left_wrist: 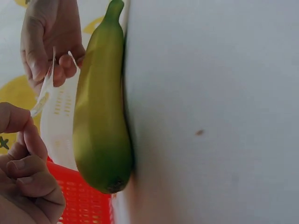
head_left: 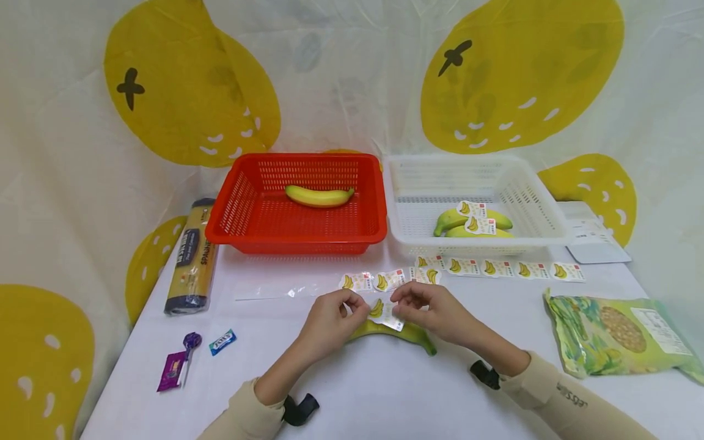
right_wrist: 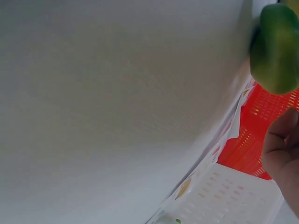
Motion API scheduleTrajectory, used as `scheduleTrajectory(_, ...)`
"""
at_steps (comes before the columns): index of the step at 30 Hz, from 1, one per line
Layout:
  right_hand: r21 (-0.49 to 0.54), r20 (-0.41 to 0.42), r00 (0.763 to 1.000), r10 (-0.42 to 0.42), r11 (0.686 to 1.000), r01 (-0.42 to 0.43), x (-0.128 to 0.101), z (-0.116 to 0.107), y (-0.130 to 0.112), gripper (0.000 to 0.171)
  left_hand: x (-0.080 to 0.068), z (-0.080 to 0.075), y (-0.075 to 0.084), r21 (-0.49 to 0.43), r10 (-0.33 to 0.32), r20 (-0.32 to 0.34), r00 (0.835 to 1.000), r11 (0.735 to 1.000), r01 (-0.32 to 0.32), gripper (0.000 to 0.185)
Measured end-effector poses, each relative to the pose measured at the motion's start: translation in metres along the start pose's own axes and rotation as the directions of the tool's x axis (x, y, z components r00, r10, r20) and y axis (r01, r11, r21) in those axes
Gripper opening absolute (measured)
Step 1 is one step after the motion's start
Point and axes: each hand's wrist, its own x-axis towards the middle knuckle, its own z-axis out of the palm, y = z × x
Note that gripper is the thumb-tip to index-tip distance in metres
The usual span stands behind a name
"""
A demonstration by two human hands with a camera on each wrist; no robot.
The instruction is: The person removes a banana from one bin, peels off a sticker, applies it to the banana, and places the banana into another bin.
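Observation:
A banana-printed sticker is stretched between the two hands, just above a greenish-yellow banana lying on the table. My left hand pinches its left edge between thumb and finger. My right hand pinches the opposite edge. In the left wrist view, the thin sticker is seen edge-on beside the banana, apart from its peel. The right wrist view catches the green end of the banana at the upper right and part of a hand below it.
Behind stand a red basket holding one banana and a white basket holding stickered bananas. A sticker strip lies in front. Spaghetti, a lollipop and sweets lie left; a green bag lies right.

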Motion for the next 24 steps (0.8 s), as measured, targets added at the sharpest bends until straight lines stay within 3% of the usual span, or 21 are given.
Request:
scheduleTrajectory(4,-0.056,0.037,0.999,0.040,0.998,-0.037,-0.003,0.001,0.003,0.009,-0.004,0.000,-0.006,-0.035,-0.057,-0.028,0.998,0.998,0.056,0.011)
scheduleTrajectory(8,-0.079,0.063,0.996,0.069,0.995,-0.064,-0.005,0.001,0.004,0.013,-0.007,0.002,-0.011,0.009,-0.072,-0.050,0.996,0.997,0.072,0.010)
scheduleTrajectory(15,-0.177,0.046,0.996,0.072,0.982,-0.063,-0.004,0.004,0.004,0.016,-0.009,0.007,-0.015,0.193,0.003,-0.083,0.997,0.981,0.013,0.011)
scheduleTrajectory(24,-0.235,-0.006,0.998,0.067,0.970,-0.067,-0.003,0.011,0.005,0.018,-0.007,0.012,-0.021,0.265,0.065,-0.107,0.992,0.964,-0.034,0.012)
